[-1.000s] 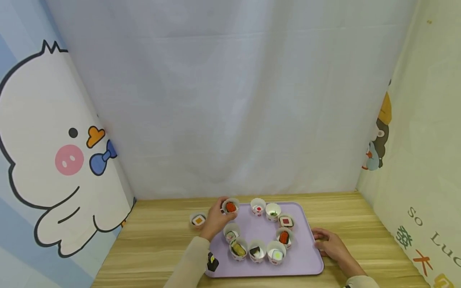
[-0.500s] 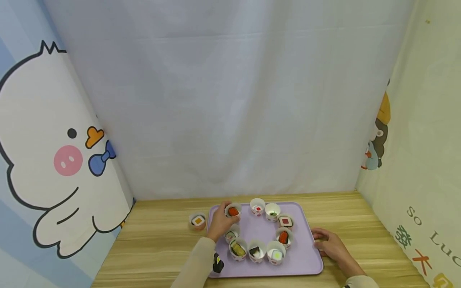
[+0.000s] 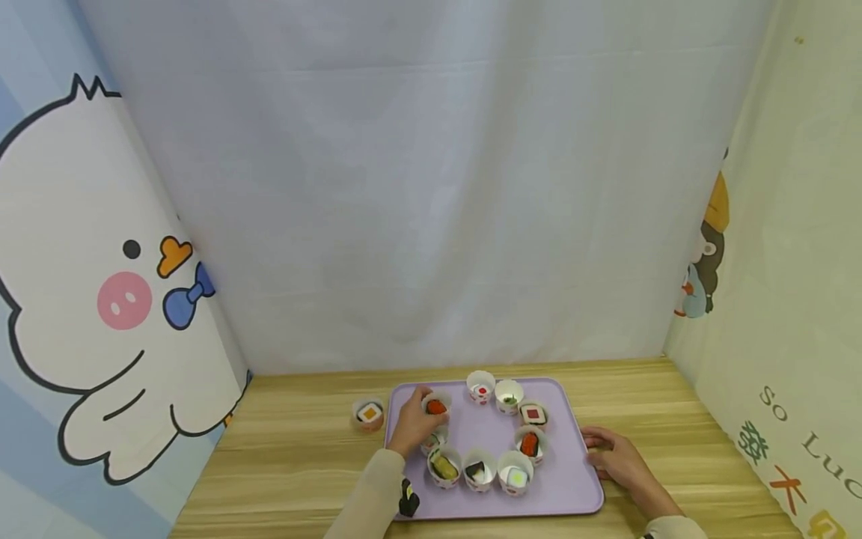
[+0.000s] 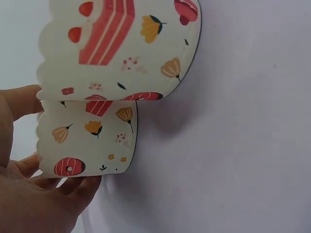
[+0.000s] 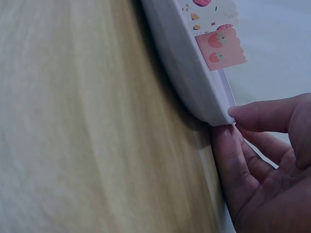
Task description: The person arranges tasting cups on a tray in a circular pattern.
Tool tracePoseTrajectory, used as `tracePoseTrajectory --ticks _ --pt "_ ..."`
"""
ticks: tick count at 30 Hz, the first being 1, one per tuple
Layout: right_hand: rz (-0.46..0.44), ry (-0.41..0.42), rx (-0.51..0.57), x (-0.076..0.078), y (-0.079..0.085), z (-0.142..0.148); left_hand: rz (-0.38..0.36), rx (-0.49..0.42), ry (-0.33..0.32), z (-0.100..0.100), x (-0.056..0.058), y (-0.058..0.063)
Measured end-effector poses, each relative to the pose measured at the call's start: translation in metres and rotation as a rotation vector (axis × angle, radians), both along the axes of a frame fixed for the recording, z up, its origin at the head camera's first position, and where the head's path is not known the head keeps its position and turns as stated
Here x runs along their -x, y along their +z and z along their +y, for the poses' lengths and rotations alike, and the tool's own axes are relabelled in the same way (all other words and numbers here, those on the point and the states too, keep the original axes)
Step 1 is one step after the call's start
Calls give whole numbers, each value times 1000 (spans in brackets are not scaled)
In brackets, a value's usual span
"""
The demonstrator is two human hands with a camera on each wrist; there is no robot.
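My left hand (image 3: pixel 412 425) grips a paper baking cup (image 3: pixel 437 405) holding a red-topped sushi piece, over the left back part of the lilac tray (image 3: pixel 481 428). In the left wrist view, thumb and fingers lie around this flower-and-donut-printed cup (image 4: pixel 92 138), its base close to the tray. A nearer cup with a cake print (image 4: pixel 121 48) overlaps it there. With thumb and fingers, my right hand (image 3: pixel 618 457) pinches the tray's right rim; the right wrist view shows the thumb on top of the tray edge (image 5: pixel 206 104) and a finger below.
Several more sushi-filled cups, such as the green-topped one (image 3: pixel 515 474) and the red-dotted one (image 3: pixel 481 387), form a ring on the tray. One cup (image 3: pixel 368 414) stands on the wooden table (image 3: pixel 283 457) left of the tray. A pale curtain (image 3: pixel 431 224) hangs behind.
My left hand has brought the red-topped cup right, then toward me and down onto the tray's left back area. The right hand has stayed at the tray's rim.
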State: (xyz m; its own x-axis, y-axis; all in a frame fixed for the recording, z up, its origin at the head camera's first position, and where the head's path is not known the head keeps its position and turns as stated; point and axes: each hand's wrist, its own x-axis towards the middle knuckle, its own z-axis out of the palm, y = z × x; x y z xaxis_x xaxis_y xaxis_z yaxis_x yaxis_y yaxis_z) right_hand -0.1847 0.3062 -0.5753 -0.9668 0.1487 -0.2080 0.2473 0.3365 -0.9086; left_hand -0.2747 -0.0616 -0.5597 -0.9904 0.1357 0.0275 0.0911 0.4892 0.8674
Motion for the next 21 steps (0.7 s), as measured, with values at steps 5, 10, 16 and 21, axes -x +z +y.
tracePoseTrajectory --ticks 5,10,16,21 --pt "-4 -2 8 0 1 0 -14 21 -1 0 -2 0" --pt "-11 -3 9 -1 2 -1 1 49 -7 -1 -3 1" --pt "-14 -2 -2 0 2 -1 12 55 -2 -3 -5 4" --pt "-9 1 -7 0 1 -1 57 29 20 -7 -6 11"
